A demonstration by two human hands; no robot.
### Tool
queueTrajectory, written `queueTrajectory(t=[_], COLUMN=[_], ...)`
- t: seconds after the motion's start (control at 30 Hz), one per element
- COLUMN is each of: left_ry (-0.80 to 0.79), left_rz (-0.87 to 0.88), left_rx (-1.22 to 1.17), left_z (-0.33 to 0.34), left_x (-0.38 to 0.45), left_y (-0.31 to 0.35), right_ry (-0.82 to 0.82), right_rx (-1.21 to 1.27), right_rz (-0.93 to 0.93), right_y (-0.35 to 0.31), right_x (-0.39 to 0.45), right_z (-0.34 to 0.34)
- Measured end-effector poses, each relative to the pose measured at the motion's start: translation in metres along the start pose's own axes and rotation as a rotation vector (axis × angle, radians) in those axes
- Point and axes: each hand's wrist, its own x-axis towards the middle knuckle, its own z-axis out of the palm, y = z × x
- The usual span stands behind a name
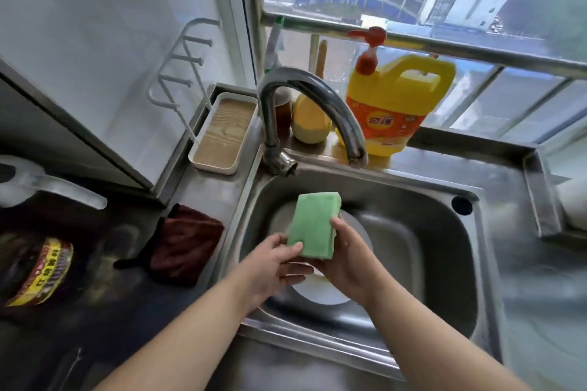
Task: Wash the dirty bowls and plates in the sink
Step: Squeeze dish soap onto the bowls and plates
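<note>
Both hands pinch a green rectangular sponge (313, 225) above the sink.
Left hand (273, 259) and right hand (347, 259) grip its near end; long axis points away; white round plates (320, 294) lie directly beneath.

Head camera looks steeply down into sink (413, 197).

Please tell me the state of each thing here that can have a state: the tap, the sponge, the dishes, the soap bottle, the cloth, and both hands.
Faucet: off, no water visible.
Green sponge: held above the sink by both hands.
Left hand: pinches the sponge's lower edge.
Right hand: grips the sponge's right side.
White plate: lying in the sink, unwashed as far as visible.
Yellow detergent bottle: upright, pump on.
Dark red cloth: folded on the counter.
</note>
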Motion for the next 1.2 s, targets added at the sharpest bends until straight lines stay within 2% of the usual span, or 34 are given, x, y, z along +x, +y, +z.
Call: queueTrajectory(t=[0.1, 0.23, 0.33, 0.47, 0.53, 0.67, 1.2], left_ry=[0.0, 0.225, 0.339, 0.324, 0.3, 0.363, 0.402], left_rz=[-0.055, -0.039, -0.035, -0.054, -0.063, -0.037, 0.105], left_rx=[0.254, 0.448, 0.596, 0.862, 0.932, 1.057, 1.338], left_z=[0.007, 0.001, -0.011, -0.016, -0.012, -0.008, -0.005], left_x=[0.018, 0.055, 0.09, 0.131, 0.145, 0.159, 0.148], left_y=[-0.012, -0.026, -0.037, -0.047, -0.051, -0.055, -0.054], right_ry=[0.141, 0.367, 0.449, 0.497, 0.502, 0.526, 0.576], right_rx=[-0.057, -0.214, -0.302, -0.363, -0.392, -0.385, -0.436], right_rz=[-0.06, -0.065, -0.014, 0.019, 0.042, 0.063, 0.072], right_y=[-0.002, -0.011, -0.01, 0.0, 0.007, 0.013, 0.011], right_x=[-0.008, -0.018, -0.022, -0.027, -0.027, -0.028, -0.043], right_z=[-0.024, -0.063, -0.09, -0.11, -0.116, -0.121, -0.121])
